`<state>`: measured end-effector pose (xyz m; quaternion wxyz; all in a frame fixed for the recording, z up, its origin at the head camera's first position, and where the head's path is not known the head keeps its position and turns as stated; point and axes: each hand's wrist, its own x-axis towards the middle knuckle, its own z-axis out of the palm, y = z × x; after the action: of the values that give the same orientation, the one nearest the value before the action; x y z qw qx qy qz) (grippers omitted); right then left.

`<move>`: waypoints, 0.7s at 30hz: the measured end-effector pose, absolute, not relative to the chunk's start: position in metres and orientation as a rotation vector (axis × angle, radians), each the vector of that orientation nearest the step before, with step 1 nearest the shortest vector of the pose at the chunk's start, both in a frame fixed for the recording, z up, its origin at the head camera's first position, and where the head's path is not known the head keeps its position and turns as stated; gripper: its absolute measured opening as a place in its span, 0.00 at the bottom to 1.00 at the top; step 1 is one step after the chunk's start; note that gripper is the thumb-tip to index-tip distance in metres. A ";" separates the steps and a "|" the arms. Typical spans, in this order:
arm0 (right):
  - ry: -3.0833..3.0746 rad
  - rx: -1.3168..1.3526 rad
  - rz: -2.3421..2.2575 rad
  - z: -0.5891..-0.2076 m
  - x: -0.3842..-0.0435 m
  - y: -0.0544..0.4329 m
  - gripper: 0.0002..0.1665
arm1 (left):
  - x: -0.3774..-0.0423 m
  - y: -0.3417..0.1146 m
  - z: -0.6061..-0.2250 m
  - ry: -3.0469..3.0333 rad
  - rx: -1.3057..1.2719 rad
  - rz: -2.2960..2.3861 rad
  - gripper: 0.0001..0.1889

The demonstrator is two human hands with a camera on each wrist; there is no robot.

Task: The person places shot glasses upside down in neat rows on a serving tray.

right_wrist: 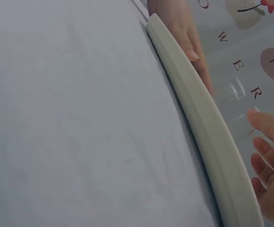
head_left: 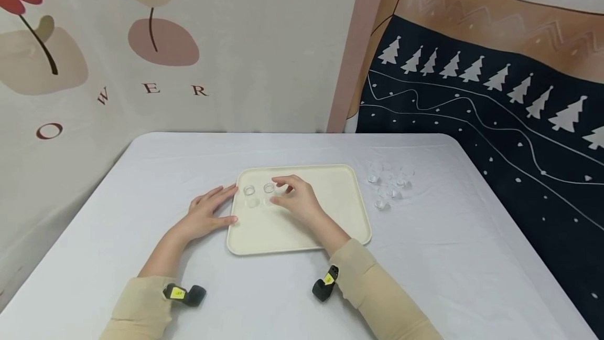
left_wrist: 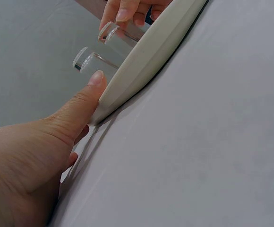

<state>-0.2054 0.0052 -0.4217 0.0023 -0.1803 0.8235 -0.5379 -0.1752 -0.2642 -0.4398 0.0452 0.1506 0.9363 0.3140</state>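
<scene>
- Head view: my left hand lies at the left edge of a cream tray, fingers stretched out and thumb spread, grasping nothing.
- From the left wrist, my left thumb shows against the rim of that tray.
- My right hand reaches over the tray from the near right; it is released, thumb and forefinger held apart beside a clear glass cup.
- That right-hand cup stands just left of my right fingertips; whether they touch its glass I cannot tell.
- The left-hand cup stands beside it, a small gap between the two, close to my left fingertips.
- Both cups are on the far left part of the tray, and the left wrist view shows a thick glass end uppermost on each.
- More clear cups stand in a loose cluster to the right of the tray, near its far right corner; their outlines overlap, so I cannot count them surely.
- Tray and cluster sit on a tabletop covered in white cloth.
- I wear beige sleeves, with a small black device at each wrist.
- Beyond the far left edge hangs a pale cloth printed with flowers and letters; to the far right, a dark cloth with white trees.
</scene>
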 end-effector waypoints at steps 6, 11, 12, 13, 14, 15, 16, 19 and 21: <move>2.574 -0.567 -1.737 -0.415 -0.197 0.021 0.26 | -0.175 -0.265 -0.440 2.853 0.454 0.963 0.45; 2.626 -0.615 -1.751 -0.412 -0.191 0.036 0.24 | -0.175 -0.264 -0.440 2.848 0.449 0.964 0.45; 2.637 -0.624 -1.757 -0.410 -0.190 0.039 0.24 | -0.175 -0.264 -0.440 2.851 0.449 0.962 0.45; 2.646 -0.632 -1.766 -0.409 -0.189 0.042 0.24 | -0.175 -0.265 -0.440 2.852 0.447 0.961 0.45; 2.656 -0.641 -1.773 -0.407 -0.188 0.045 0.24 | -0.175 -0.265 -0.440 2.853 0.448 0.960 0.45; 2.662 -0.648 -1.781 -0.405 -0.186 0.048 0.24 | -0.174 -0.265 -0.439 2.854 0.448 0.959 0.45; 2.668 -0.657 -1.789 -0.403 -0.185 0.051 0.24 | -0.174 -0.265 -0.439 2.854 0.448 0.960 0.45; 2.684 -0.681 -1.798 -0.398 -0.182 0.060 0.23 | -0.174 -0.264 -0.438 2.851 0.449 0.962 0.44; 2.688 -0.701 -1.806 -0.394 -0.180 0.067 0.23 | -0.173 -0.264 -0.437 2.848 0.449 0.963 0.44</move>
<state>-0.1799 0.0667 -0.3944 -0.0861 -0.2108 0.8083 -0.5430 -0.1731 -0.2640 -0.4375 0.0508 0.1476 0.9357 0.3164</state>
